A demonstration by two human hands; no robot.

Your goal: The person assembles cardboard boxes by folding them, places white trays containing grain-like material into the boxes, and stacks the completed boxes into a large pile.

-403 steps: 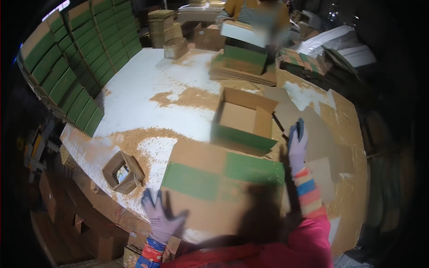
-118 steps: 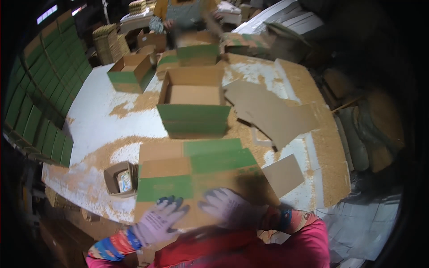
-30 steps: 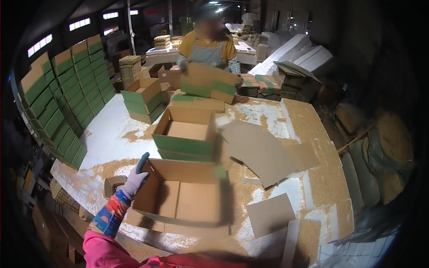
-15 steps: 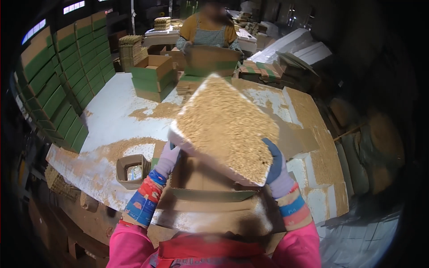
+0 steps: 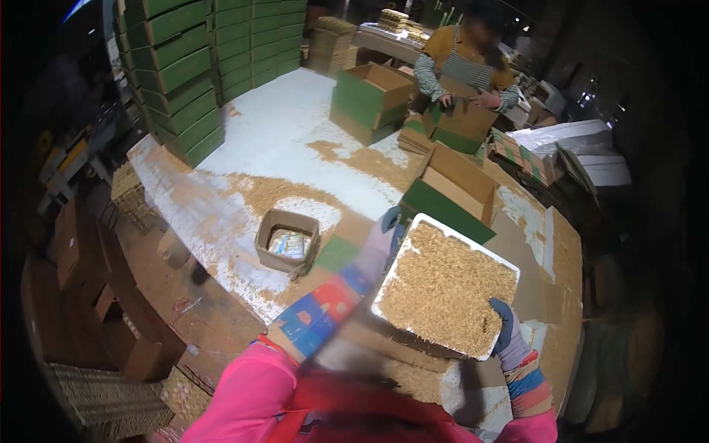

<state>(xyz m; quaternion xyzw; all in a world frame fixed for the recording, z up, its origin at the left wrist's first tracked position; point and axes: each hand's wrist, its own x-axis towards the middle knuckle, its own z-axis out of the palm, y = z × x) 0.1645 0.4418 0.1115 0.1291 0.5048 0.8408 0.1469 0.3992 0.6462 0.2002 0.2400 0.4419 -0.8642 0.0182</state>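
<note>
A white foam box [image 5: 440, 292] is heaped to its rim with tan husks [image 5: 447, 284] and held in front of me, slightly tilted. My left hand [image 5: 384, 232], in a blue-and-lilac glove, grips its left side near the far corner; motion blurs it a little. On the right side my right hand [image 5: 507, 331], gloved alike, has fingers curled over the rim. Just beyond the foam box stands an open green-and-brown carton [image 5: 459, 190]. Left of my left hand sits a small open cardboard box [image 5: 286, 240] with printed packets inside.
Tall stacks of green cartons [image 5: 173, 77] rise at the left of the husk-strewn white table [image 5: 266, 133]. Another open carton [image 5: 371, 102] stands further back. Across the table a co-worker [image 5: 465, 70] handles a carton [image 5: 464, 122]. Flattened cartons [image 5: 524, 155] lie at right.
The foam box has moved right and nearer, off the open carton it hung over, and tilts less. My view has swung left. The co-worker's carton is lower.
</note>
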